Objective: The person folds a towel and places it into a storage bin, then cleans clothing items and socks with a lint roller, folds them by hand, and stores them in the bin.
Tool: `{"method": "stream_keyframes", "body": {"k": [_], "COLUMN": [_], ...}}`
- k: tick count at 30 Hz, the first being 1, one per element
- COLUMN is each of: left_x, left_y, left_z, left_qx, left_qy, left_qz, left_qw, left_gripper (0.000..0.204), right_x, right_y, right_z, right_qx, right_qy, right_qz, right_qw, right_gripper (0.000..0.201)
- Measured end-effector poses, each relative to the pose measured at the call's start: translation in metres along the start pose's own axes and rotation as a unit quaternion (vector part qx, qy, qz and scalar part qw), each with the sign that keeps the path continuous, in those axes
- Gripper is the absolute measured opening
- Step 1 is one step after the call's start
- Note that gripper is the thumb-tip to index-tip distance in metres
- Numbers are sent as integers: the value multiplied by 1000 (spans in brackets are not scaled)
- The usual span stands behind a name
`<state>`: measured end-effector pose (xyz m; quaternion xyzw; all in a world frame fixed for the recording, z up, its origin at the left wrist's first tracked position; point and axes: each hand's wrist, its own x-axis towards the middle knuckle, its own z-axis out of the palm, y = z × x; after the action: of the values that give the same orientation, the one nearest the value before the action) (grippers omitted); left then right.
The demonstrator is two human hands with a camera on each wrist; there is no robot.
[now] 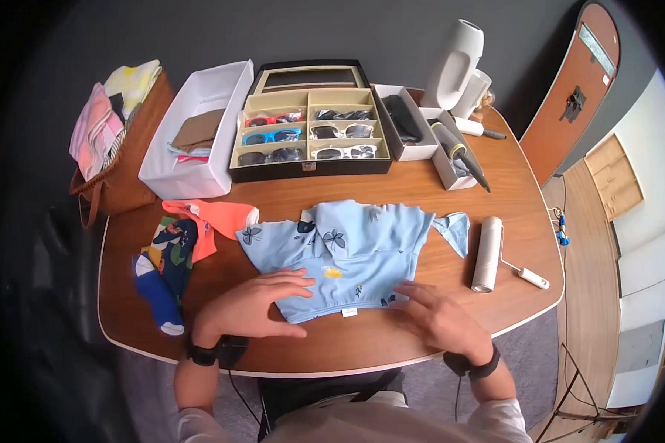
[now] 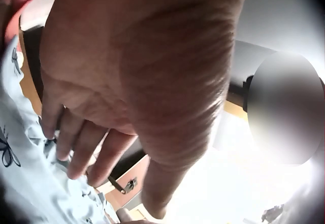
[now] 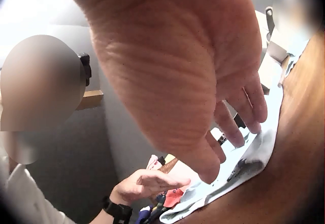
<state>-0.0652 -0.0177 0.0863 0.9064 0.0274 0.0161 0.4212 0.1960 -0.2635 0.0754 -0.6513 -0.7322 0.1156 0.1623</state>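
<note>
A light blue garment [image 1: 347, 255] printed with butterflies lies spread on the wooden table, its lower edge with a white tag facing the person. The left hand [image 1: 255, 304] is at its lower left corner, fingers extended over the cloth and thumb apart. At the lower right corner is the right hand [image 1: 440, 317], fingers loosely extended, fingertips at the cloth's edge. Neither hand grips anything. In the left wrist view, the left hand [image 2: 132, 81] has its fingers spread beside the blue cloth [image 2: 30, 168]. The right wrist view has the right hand [image 3: 188, 76] above the cloth [image 3: 254, 158], fingers relaxed.
Coral and dark patterned clothes [image 1: 177, 251] lie left. Behind stand a brown bag [image 1: 129, 151], a white bin [image 1: 188, 177], a glasses case [image 1: 310, 168], small boxes [image 1: 414, 151] and a white vase [image 1: 451, 70]. A lint roller [image 1: 488, 255] lies right.
</note>
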Motion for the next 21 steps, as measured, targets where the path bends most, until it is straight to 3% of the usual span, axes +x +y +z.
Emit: {"method": "stream_keyframes", "body": {"k": [4,7,9,14,21], "left_x": [18,34,37,22,19], "left_y": [-13,-30,-45,-63,-66], "left_z": [26,39,50,55,57], "left_qx": [42,71,140,171,187], "left_qy": [25,90,99,100,110], "left_qz": [-49,14,-40,-103,-69], "left_qw": [998,993,984,975,974], "left_gripper": [54,60,77,94,101], "right_x": [0,5,1,-12,-17], "right_y": [-19,-26,-27,-30,-37], "right_z": [15,25,33,41,39], "right_qx": [3,-16,-20,5,-2], "right_qy": [23,25,16,8,-20], "right_qz": [47,56,67,89,111], "right_qw": [999,998,997,996,994], "right_gripper": [42,48,49,56,54]}}
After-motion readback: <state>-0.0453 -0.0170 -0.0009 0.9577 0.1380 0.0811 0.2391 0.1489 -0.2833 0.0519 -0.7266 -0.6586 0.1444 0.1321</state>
